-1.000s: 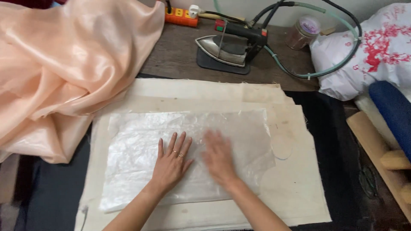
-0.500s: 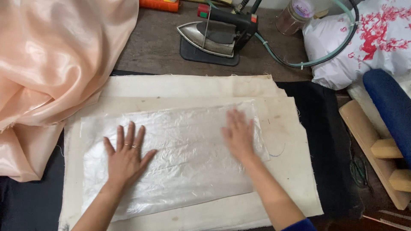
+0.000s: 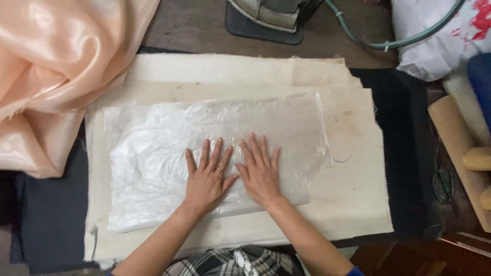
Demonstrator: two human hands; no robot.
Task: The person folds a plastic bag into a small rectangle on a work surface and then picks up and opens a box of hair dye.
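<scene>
The thin white sheet (image 3: 215, 153) is laid mostly flat on the cream cloth (image 3: 348, 204) at bench centre, pressed under the left hand (image 3: 207, 179) and right hand (image 3: 261, 174), fingers spread, wrinkles remaining toward 9 o'clock.

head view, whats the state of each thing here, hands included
left hand: flat, fingers spread, pressing the white sheet
right hand: flat, beside the left, on the same sheet
white sheet: spread out, wrinkled, lying on the cream cloth
cream cloth: laid flat, stained
peach fabric: bunched in folds at the left
iron: resting on its dark pad, partly out of view
</scene>
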